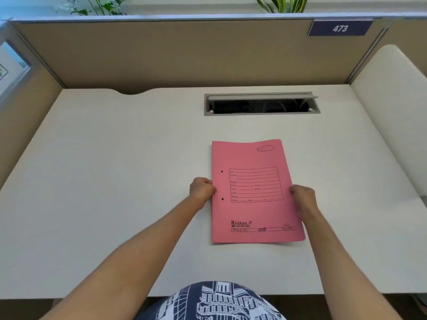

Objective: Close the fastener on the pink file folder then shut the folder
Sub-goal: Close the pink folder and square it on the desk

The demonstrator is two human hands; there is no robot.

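Note:
The pink file folder lies flat and shut on the white desk, its printed front cover facing up. Two small dark holes show near its left spine edge. The fastener is hidden inside. My left hand grips the folder's left edge between the two holes, fingers curled. My right hand holds the right edge, fingers curled over the cover. The front right corner of the cover lifts slightly off the desk.
The white desk is walled by tan partitions on three sides. An open grey cable slot lies beyond the folder. A blue plate marked 473 hangs top right. The desk's front edge is close to my body.

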